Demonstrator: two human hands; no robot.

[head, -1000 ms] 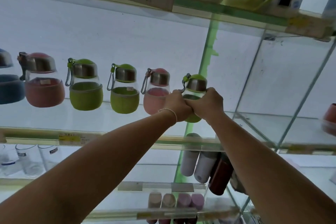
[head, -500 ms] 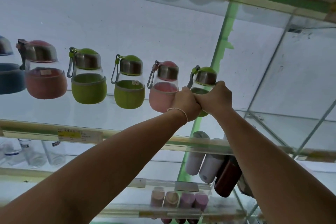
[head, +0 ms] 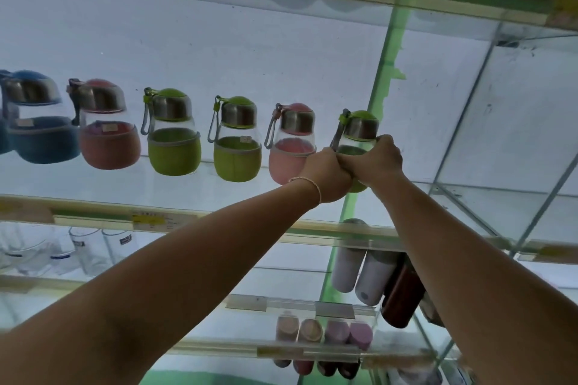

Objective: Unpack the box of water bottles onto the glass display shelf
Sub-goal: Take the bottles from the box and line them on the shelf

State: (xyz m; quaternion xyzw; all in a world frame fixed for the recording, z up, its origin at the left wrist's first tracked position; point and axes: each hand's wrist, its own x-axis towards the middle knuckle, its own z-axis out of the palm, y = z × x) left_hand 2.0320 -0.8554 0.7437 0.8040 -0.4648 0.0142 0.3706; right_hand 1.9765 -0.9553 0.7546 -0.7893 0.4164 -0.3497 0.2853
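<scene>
Green-capped bottle at right end of the row on the glass display shelf, far side, just left of the green upright. Steel collar and cap showing above the knuckles; green sleeve mostly hidden, a sliver visible below. Cannot tell whether base is resting on the glass.

Left hand wrapped round the near-left of the body, beaded bracelet at the wrist. Right hand wrapped round the right side, fingers up at the collar. Hands touching each other, both closed on the bottle.

Leftward along the row: pink bottle just beside the left hand, then two green, one red, one blue, evenly spaced.

Step judged: placing and squaring the sixth bottle. Next move likely calls for settling it upright, gap matched to the neighbours, strap loop turned left like the rest, then easing both hands off without nudging the pink one. Box not in view.
</scene>
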